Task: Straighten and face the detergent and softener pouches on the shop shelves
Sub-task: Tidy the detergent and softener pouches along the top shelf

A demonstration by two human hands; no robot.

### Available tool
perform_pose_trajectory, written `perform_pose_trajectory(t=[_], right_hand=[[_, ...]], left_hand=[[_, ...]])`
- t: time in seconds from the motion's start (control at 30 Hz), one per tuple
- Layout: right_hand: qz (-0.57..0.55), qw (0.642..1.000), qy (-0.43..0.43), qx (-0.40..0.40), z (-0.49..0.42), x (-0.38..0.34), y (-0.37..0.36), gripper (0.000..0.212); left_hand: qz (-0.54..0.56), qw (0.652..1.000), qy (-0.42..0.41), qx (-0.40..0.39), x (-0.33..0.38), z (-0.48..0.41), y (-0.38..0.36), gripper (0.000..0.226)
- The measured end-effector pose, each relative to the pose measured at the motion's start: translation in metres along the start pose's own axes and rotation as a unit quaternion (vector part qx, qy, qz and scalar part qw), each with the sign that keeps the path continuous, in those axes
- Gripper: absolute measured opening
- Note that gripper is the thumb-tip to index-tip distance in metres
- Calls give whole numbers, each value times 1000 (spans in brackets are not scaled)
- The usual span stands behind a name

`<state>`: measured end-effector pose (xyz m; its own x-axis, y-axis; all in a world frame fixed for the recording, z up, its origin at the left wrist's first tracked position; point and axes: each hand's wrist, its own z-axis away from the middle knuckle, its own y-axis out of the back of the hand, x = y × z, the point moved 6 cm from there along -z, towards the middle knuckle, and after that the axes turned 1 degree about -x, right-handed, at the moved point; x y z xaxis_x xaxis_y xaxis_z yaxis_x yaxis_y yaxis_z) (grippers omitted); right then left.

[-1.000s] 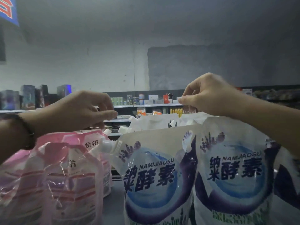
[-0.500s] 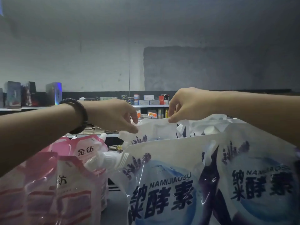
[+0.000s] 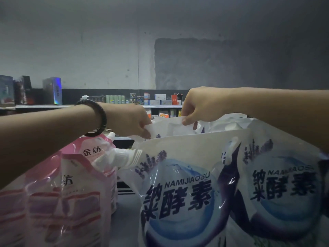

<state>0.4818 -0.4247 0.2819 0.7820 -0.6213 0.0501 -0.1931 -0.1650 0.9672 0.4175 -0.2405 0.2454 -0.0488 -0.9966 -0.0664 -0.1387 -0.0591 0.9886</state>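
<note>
I see a small shop. Identical branded detergent pouches (image 3: 178,193) stand in rows at lower right, pink softener pouches (image 3: 71,202) crowd the lower left, and a far shelf (image 3: 165,106) at mid-frame carries small packaged goods (image 3: 160,97).
</note>
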Motion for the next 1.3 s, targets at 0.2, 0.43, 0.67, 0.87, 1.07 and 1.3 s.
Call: perform_pose_trajectory(t=[0.2,0.43,0.67,0.87,1.07,1.3], right_hand=[[-17,1000,-6,-2,8,0,3,13],[-30,999,-3,-15,17,5,8,11],[-42,999,5,-18,26,7,12,7],[-39,999,4,-37,34,7,15,9],[-46,998,9,-53,37,8,17,10],[-71,997,18,-28,32,12,11,9]], left_hand=[[75,997,11,-25,3,7,1,17],[83,996,20,-18,10,14,7,16],[80,996,29,-29,20,23,15,17],[85,994,37,-54,28,31,19,18],[96,992,45,-75,30,33,21,20],[89,992,58,-62,25,29,15,18]])
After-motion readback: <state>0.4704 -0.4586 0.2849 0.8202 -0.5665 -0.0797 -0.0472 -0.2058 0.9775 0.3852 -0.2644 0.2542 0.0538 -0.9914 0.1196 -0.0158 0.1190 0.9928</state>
